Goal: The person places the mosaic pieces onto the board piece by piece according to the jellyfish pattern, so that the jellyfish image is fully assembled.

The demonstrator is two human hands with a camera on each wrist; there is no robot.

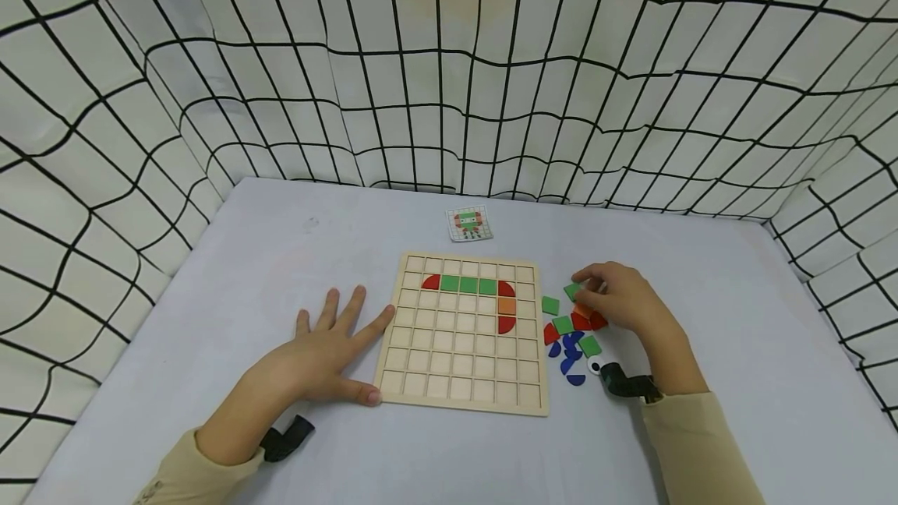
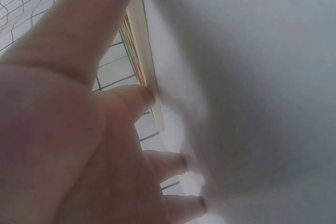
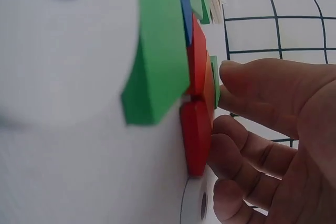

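My left hand (image 1: 319, 361) lies with fingers spread beside the wooden grid board (image 1: 459, 410), index fingertip and thumb at its left edge. Along the board's upper part sit red quarter-circle tiles (image 1: 506, 324), a row of green square tiles (image 1: 468, 284) and an orange square tile (image 1: 506, 305). To the right, my right hand (image 1: 620, 294) is over loose tiles, with a gap between thumb and index finger. Nearest those fingertips is a loose green square tile (image 1: 571, 292). In the right wrist view, the right hand (image 3: 273, 135) has its other fingers bent by a red tile (image 3: 195, 137).
A small picture card (image 1: 469, 224) lies behind the board. Blue half-round tiles (image 1: 575, 379), more green squares (image 1: 589, 346) and a round eye piece (image 1: 595, 365) are scattered at the board's right. White walls with black netting (image 1: 449, 76) enclose the table (image 1: 337, 217).
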